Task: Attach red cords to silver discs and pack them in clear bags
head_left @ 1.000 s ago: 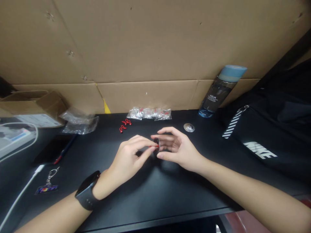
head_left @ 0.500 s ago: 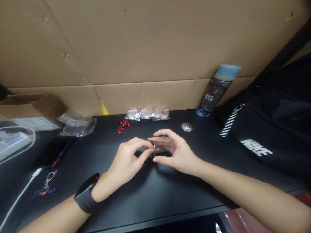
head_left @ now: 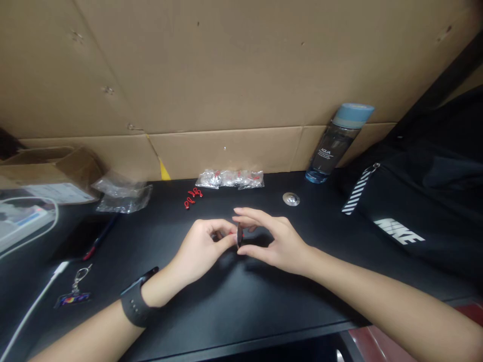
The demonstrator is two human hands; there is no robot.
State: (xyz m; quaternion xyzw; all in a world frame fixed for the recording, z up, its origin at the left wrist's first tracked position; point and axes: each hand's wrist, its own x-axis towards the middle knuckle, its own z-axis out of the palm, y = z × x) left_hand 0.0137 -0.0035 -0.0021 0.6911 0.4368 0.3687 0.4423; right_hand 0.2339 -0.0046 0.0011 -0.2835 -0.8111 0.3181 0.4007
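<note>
Black against bare skin, the watch [head_left: 135, 305] is circling the left wrist, and both forearms are reaching in over the dark desk [head_left: 188, 332]. Just beyond, the left hand [head_left: 199, 251] is pinching a small red piece [head_left: 242, 235] with thumb and fingers against one face of the disc [head_left: 239, 236]. The right hand [head_left: 281, 242] is gripping that disc by its rim, thumb below and fingertips above, with an open hollow behind it. Between the hands, raised over the desk, the disc is standing on edge to the camera: a thin, dark, slightly shiny sliver. A bit of red is showing at its right face as well.

The person seems to be feeding the red piece through the disc's middle, though any hole is hidden at this angle. Judging by the pose, the next move is calling for a steady rim grip and a fingertip catching the red on the far face.

Farther off, a domed second disc [head_left: 291, 199] is lying flat and shining silver. Red loops [head_left: 195, 193] are lying loose to the left, near clear packets [head_left: 230, 178] that are resting by the cardboard wall [head_left: 241, 75].
</note>
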